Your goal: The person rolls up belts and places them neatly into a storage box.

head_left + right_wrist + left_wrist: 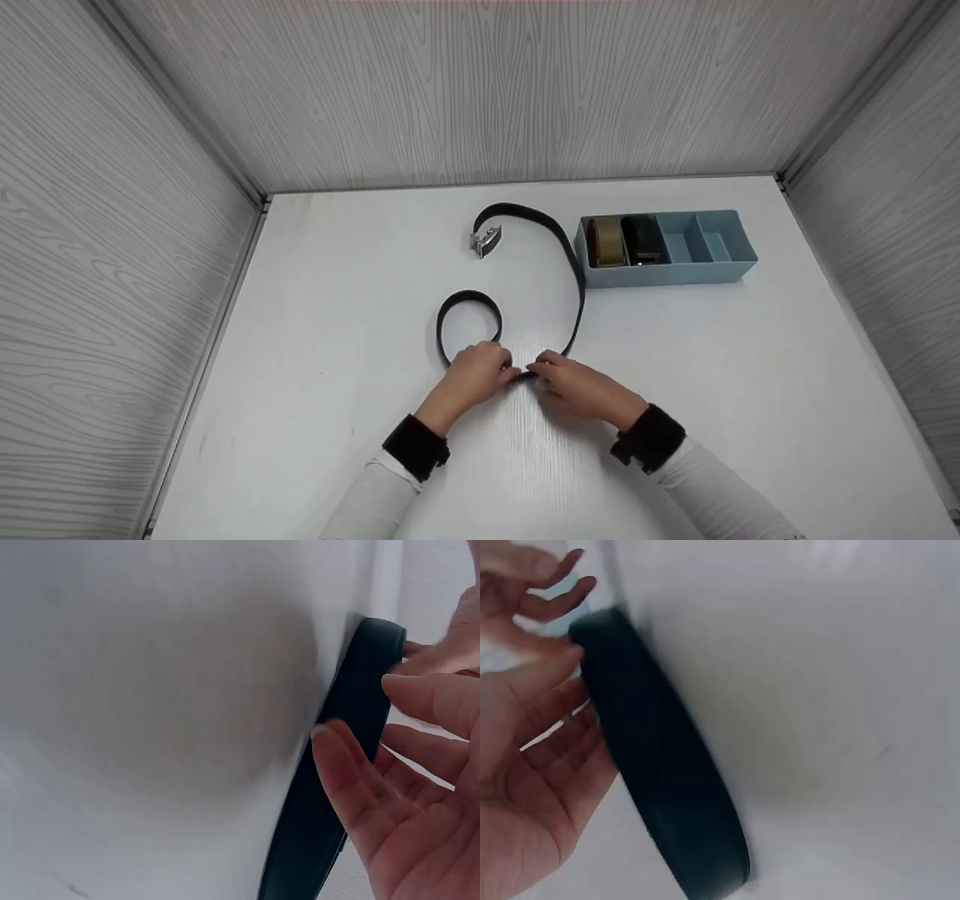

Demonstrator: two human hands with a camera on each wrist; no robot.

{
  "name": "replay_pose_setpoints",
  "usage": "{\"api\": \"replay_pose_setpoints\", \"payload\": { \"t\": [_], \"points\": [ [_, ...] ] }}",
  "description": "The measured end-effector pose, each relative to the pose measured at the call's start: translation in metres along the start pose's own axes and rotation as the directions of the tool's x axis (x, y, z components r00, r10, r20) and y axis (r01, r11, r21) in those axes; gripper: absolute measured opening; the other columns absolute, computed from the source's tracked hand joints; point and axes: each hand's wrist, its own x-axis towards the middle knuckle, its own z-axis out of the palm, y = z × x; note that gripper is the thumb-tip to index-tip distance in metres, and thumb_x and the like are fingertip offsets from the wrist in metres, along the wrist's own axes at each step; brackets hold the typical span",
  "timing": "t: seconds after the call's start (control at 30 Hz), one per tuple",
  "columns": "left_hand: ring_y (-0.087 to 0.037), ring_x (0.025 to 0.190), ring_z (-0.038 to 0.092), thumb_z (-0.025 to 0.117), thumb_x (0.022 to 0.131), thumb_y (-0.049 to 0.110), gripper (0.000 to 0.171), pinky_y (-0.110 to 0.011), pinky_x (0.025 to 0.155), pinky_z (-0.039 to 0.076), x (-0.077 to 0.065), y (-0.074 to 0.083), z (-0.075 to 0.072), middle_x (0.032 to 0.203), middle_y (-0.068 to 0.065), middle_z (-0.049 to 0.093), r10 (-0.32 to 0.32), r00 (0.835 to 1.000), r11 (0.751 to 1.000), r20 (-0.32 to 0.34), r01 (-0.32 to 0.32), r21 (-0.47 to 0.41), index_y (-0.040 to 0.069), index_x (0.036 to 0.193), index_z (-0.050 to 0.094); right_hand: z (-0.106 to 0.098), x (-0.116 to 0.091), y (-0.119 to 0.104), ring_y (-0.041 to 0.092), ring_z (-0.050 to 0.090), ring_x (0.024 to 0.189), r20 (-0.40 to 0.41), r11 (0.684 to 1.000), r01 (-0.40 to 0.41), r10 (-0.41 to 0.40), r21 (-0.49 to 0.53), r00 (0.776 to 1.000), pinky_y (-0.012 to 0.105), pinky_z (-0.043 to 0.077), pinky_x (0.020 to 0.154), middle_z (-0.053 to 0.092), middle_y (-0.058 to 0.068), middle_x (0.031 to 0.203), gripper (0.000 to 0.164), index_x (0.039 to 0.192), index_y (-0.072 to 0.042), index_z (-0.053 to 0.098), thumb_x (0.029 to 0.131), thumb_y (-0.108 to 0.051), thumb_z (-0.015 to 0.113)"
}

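Hands (469, 373) (589, 388) apparently pinching belt (664, 757), grip part-hidden

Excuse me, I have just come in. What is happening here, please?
A person's left grip and right grip hold a dark belt. One loop of it stands beyond the left grip, and the silver buckle lies farther away on the white table. To the right, a blue box holds a brown belt and a black belt, both rolled, in its left compartments.
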Motion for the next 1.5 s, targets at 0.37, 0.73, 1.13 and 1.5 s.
{"api": "replay_pose_setpoints", "payload": {
  "t": [0.37,0.73,1.13,1.5],
  "points": [
    [-0.033,0.077,0.068,0.066,0.093,0.024,0.022,-0.045,0.061,0.053,0.045,-0.010,0.004,0.086,-0.015,0.070,-0.279,0.960,0.958,-0.021,0.279,0.071,0.003,0.089,0.071,0.000,0.004,0.001,0.018,0.063,0.082,-0.056,0.991,-0.018,0.010,-0.135,0.998,0.033,0.052,0.070,0.060,0.003,0.096,0.018,0.105,-0.008,0.070,0.086,-0.006,0.071],
    [-0.028,0.078,0.067,0.061,0.087,0.000,0.013,-0.041,0.063,0.054,0.037,-0.011,0.004,0.084,-0.009,0.070,-0.022,0.998,0.991,0.065,0.013,0.135,0.007,0.082,0.070,0.001,-0.002,0.009,0.018,0.047,0.049,-0.198,0.945,-0.069,0.004,-0.321,0.980,0.031,0.036,0.043,0.047,0.000,0.070,0.007,0.081,-0.020,0.077,0.080,-0.027,0.079],
    [-0.013,0.084,0.068,0.067,0.088,0.010,0.013,-0.042,0.100,0.042,0.012,-0.020,0.005,0.084,0.003,0.072,0.320,0.945,0.903,0.066,-0.325,0.282,0.018,0.090,0.076,-0.026,-0.042,0.070,0.011,0.052,0.074,-0.151,0.991,-0.092,0.076,-0.099,0.986,0.029,0.047,0.066,0.053,-0.005,0.086,0.003,0.084,-0.013,0.078,0.082,-0.013,0.079],
    [-0.015,0.074,0.065,0.065,0.088,0.007,0.014,-0.036,0.067,0.047,0.010,-0.039,-0.003,0.084,0.003,0.071,0.297,0.955,0.932,0.028,-0.296,0.211,0.018,0.088,0.074,-0.043,-0.068,0.106,0.014,0.057,0.085,-0.162,0.969,-0.244,0.247,0.041,0.955,0.035,0.049,0.076,0.058,-0.005,0.094,0.004,0.088,-0.011,0.077,0.085,-0.014,0.076]
  ]
}}
